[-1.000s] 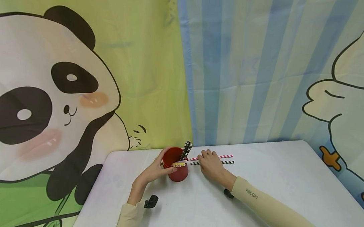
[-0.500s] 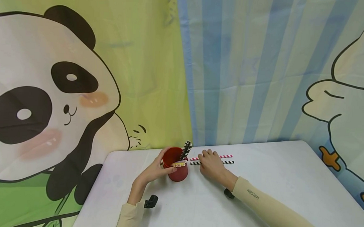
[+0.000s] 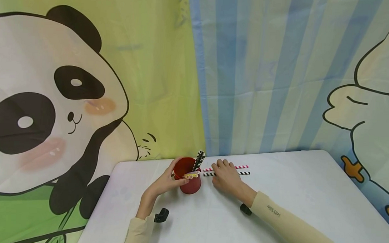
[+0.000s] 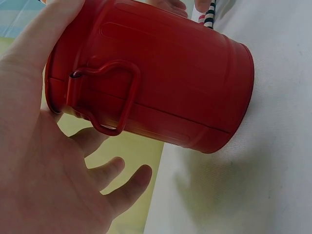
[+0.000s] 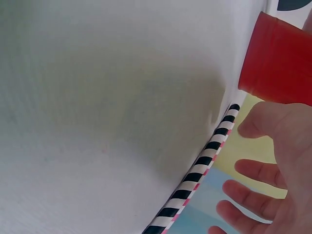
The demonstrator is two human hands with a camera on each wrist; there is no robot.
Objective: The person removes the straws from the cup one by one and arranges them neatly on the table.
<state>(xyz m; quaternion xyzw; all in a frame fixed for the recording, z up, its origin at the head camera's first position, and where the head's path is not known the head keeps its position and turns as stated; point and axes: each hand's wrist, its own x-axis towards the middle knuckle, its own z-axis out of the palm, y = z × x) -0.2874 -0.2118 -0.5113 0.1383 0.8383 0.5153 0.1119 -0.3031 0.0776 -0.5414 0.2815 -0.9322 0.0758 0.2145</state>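
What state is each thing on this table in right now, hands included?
Red cup: upright, open-topped, straws inside.
Straws in cup: leaning, ends above the rim.
Pink striped straw: flat on the table.
Black striped straw: flat beside it.
Left hand: holds the cup.
Right hand: resting over both flat straws, fingers relaxed.

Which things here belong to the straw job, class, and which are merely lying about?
In the job:
red cup, held by the left hand
straws in the cup
pink striped straw and black striped straw, under the right hand

Lying about:
panda backdrop
striped curtain
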